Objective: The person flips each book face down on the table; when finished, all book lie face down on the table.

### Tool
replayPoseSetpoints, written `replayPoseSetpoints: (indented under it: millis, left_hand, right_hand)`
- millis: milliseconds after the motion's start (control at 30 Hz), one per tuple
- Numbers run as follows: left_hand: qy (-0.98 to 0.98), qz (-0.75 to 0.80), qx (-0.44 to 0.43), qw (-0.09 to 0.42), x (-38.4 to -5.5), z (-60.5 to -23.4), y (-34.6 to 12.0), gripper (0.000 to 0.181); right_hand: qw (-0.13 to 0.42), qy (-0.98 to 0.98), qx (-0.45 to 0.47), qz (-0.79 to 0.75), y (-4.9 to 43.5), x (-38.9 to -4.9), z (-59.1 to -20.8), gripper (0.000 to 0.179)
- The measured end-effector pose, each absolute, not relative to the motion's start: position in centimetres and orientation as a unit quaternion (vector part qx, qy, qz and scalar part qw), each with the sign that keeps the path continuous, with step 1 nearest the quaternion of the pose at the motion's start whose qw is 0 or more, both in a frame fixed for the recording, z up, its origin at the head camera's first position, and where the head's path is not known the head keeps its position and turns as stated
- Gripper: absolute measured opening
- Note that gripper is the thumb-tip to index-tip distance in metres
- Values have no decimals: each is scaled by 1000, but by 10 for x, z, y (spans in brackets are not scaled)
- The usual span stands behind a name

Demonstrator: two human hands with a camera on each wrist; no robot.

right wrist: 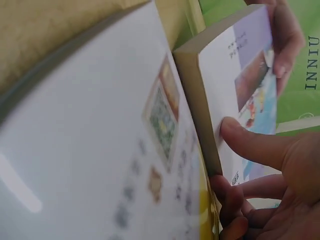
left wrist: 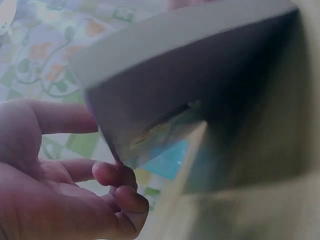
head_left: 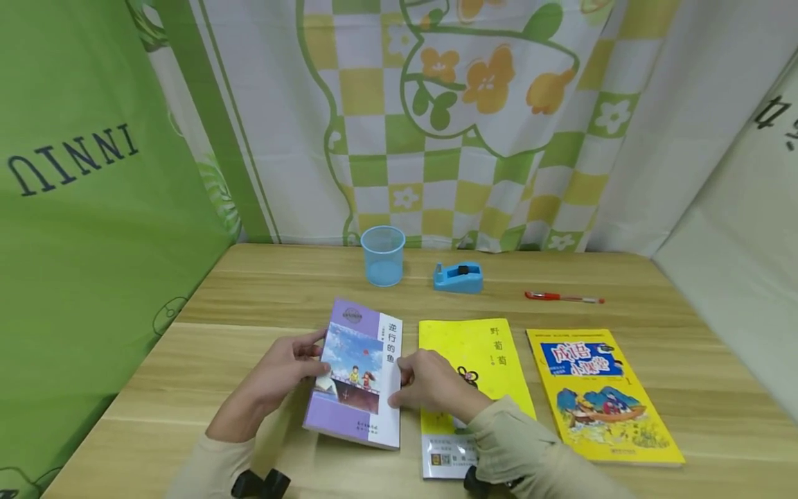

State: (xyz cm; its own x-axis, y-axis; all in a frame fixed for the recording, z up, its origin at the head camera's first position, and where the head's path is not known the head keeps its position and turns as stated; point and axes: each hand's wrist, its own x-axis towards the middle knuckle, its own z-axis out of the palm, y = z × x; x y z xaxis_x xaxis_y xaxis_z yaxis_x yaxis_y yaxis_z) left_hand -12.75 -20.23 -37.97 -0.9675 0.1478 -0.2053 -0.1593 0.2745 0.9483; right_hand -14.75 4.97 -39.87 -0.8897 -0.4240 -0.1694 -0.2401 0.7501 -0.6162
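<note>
A purple and white book (head_left: 352, 360) with a picture of two children under a blue sky is held between both hands in the head view. My left hand (head_left: 280, 374) grips its left edge, thumb on the cover and fingers beneath. At the opposite edge my right hand (head_left: 433, 384) pinches the white strip, its thumb on top as the right wrist view shows. In the left wrist view the shaded underside of the book (left wrist: 145, 100) shows, raised at an angle off the wood. A yellow book (head_left: 461, 339) with a pale lower band lies under my right forearm.
Another yellow book (head_left: 605, 388) with a boat picture lies at the right. Behind the books are a blue mesh pen cup (head_left: 383, 260), a blue tape dispenser (head_left: 458, 277) and a red pen (head_left: 561, 297). A patterned curtain (head_left: 386, 166) hangs at the wooden table's (head_left: 274, 284) back edge.
</note>
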Motion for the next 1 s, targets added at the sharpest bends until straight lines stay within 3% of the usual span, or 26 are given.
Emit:
replayPoseSetpoints:
  millis: [200, 467, 667, 833, 1000]
  left_hand:
    - [764, 633, 17, 125, -119, -364, -201, 72]
    - [771, 622, 58, 126, -107, -346, -184, 69]
    - [788, 602, 56, 116, -108, -344, -176, 68]
    - [791, 599, 53, 118, -108, -342, -174, 68]
    - [791, 598, 54, 117, -107, -343, -171, 68]
  right_hand:
    - [160, 913, -205, -314, 42, -147, -401, 27]
    - [165, 891, -256, -337, 38, -151, -404, 71]
    - [163, 871, -247, -392, 50, -158, -392, 66]
    - [132, 832, -274, -464, 51, -161, -357, 62]
    - [122, 842, -304, -429, 38, -166, -324, 65]
